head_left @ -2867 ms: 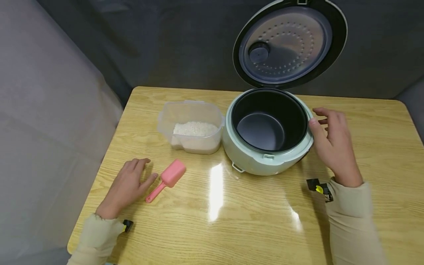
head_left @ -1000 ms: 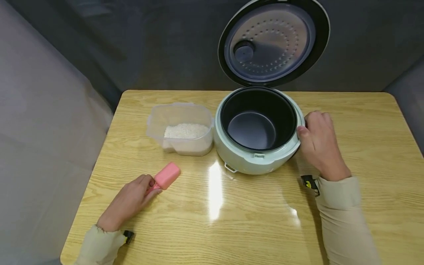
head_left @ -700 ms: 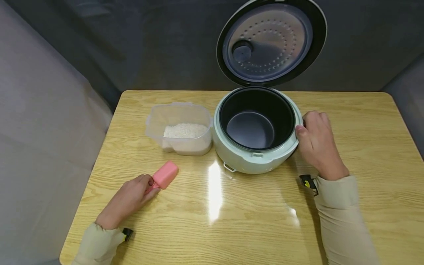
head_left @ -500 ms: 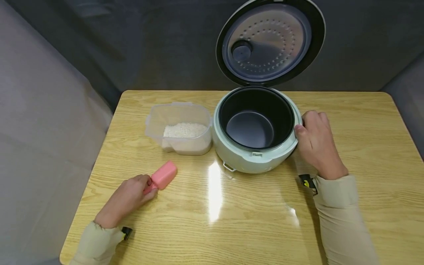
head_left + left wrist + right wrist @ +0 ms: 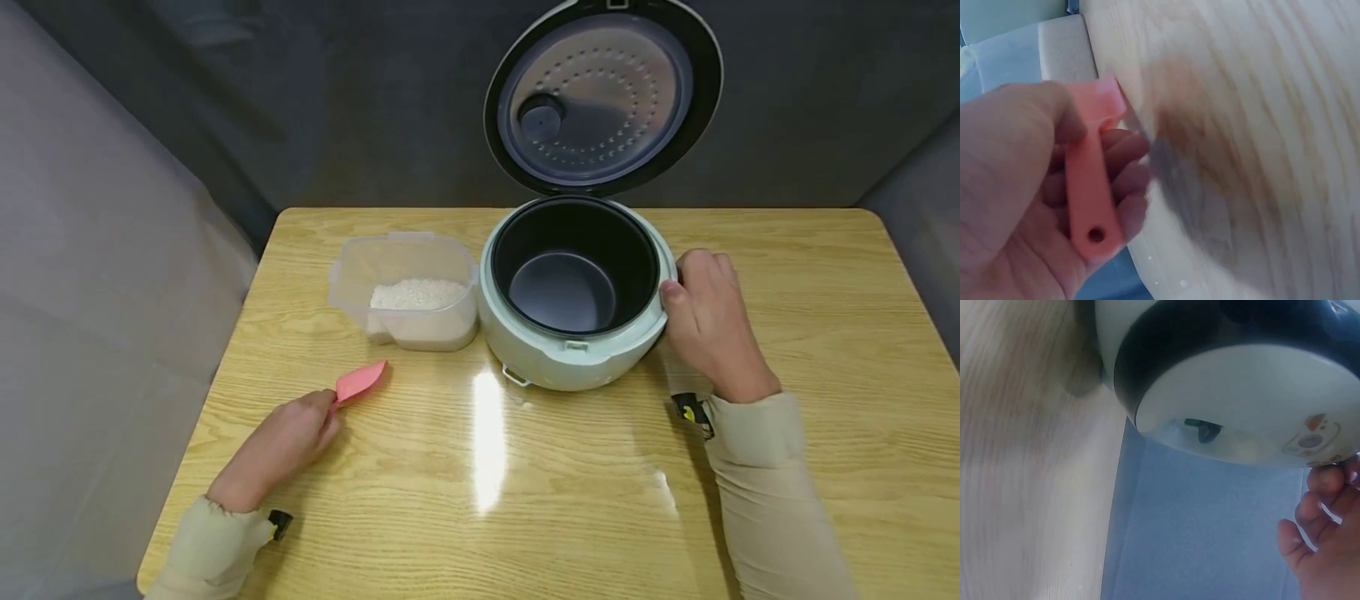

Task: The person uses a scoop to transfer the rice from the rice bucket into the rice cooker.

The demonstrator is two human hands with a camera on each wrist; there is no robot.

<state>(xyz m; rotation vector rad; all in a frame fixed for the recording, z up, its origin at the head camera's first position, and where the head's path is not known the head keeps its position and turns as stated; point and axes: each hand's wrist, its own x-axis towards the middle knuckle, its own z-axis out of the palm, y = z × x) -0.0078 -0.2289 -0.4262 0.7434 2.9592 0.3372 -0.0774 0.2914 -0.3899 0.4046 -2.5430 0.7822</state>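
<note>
My left hand (image 5: 288,433) grips a pink scoop (image 5: 360,382) by its handle, just above the table's left part. In the left wrist view the scoop (image 5: 1090,187) lies across the curled fingers, thumb over its neck. My right hand (image 5: 708,329) holds the right side of a pale green rice cooker (image 5: 555,367), thumb on the rim. In the right wrist view, fingertips of the right hand (image 5: 1335,562) touch the edge of the cooker body (image 5: 1229,394). The lid (image 5: 600,100) stands raised; the dark inner pot (image 5: 562,292) holds nothing visible.
Left of the cooker, and touching it or nearly so, stands a translucent plastic container (image 5: 442,329) partly filled with white rice (image 5: 418,293). The wooden table (image 5: 525,517) ends at a dark cloth (image 5: 375,108) behind. A grey cloth (image 5: 112,292) hangs at the left.
My left hand has taken hold of the scoop and turned it on edge, slightly leftward. My right hand has closed on the cooker's side; the cooker has shifted slightly left against the container.
</note>
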